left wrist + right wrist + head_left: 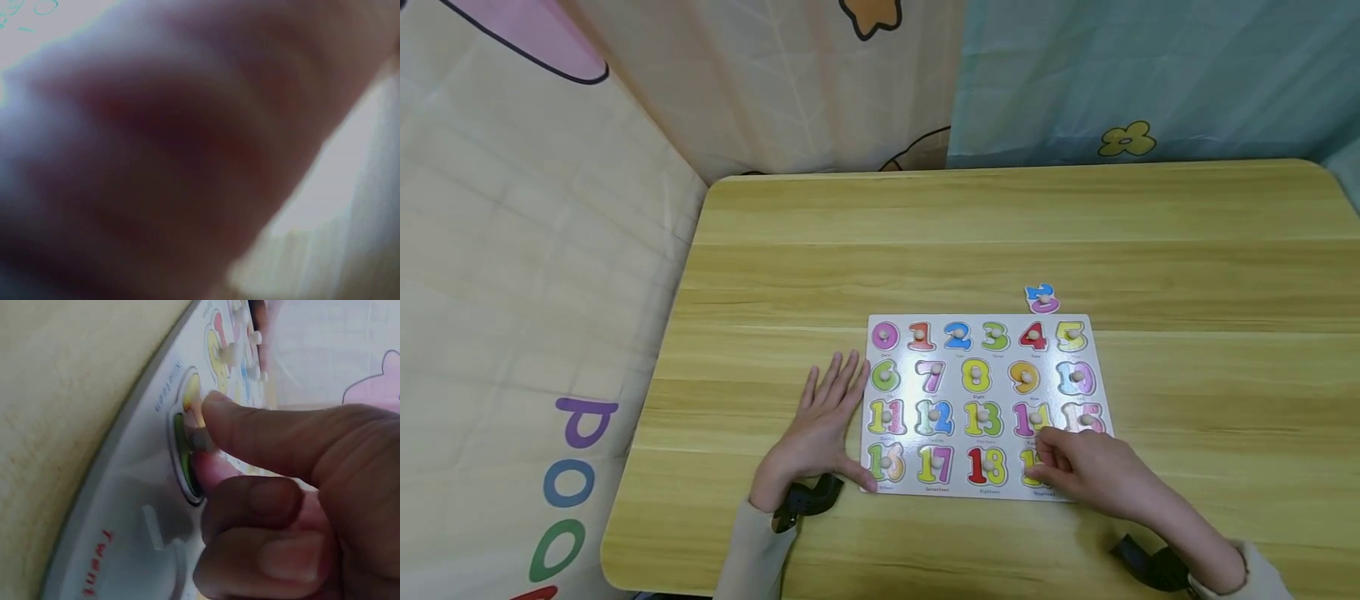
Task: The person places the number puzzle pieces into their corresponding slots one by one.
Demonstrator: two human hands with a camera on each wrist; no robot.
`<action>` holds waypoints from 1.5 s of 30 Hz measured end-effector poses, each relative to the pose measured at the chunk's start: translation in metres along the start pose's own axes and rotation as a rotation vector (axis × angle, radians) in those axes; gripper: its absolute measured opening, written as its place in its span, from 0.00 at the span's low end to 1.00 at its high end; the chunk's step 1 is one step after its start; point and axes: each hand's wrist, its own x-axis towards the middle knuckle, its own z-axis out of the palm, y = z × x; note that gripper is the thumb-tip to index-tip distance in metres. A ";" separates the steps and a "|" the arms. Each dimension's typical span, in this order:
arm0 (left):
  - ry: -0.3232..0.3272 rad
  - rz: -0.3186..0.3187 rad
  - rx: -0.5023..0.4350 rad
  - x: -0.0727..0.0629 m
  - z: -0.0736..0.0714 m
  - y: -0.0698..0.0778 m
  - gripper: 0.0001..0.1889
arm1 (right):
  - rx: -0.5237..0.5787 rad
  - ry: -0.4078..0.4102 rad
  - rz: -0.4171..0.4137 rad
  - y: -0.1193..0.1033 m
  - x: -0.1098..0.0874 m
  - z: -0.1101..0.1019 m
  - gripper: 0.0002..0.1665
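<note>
A white number puzzle board [951, 489] lies on the table, with knobbed number pieces in rows. My left hand [820, 425] rests along its left edge, fingers straight and thumb at the lower corner. In the left wrist view, blurred skin fills most of the picture. At the lower right, my right hand [1093, 468] pinches the knob of the number 19 puzzle piece [1028, 458] between thumb and forefinger. The right wrist view shows this piece [180, 434] at its outlined slot, beside a bare recess [140, 553] labelled "Twenty". The number 20 piece [1042, 298] lies just beyond the board's far edge.
The wooden table [775, 267] reaches well past the board on both sides. A patterned curtain [760, 92] hangs along its far edge, and a pale sheet with letters [568, 483] is on the left. Black wrist straps [1153, 567] sit at both wrists.
</note>
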 end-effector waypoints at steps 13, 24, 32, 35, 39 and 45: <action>-0.001 0.009 0.013 0.002 0.000 0.000 0.80 | 0.143 0.118 0.040 0.038 0.041 -0.068 0.15; -0.009 0.001 0.001 0.000 0.001 -0.001 0.80 | -0.018 0.173 0.227 0.064 0.108 -0.094 0.28; -0.005 -0.005 -0.006 -0.001 0.000 0.000 0.80 | -0.067 0.142 0.260 0.060 0.128 -0.094 0.27; 0.008 0.003 -0.011 -0.001 0.000 0.000 0.80 | -0.069 0.133 0.251 0.058 0.130 -0.094 0.25; 0.029 0.018 -0.026 -0.002 0.001 0.000 0.80 | -0.037 0.156 0.219 0.059 0.130 -0.093 0.21; 0.015 0.010 -0.017 -0.002 -0.001 0.001 0.80 | 0.045 0.213 0.097 0.062 0.110 -0.098 0.16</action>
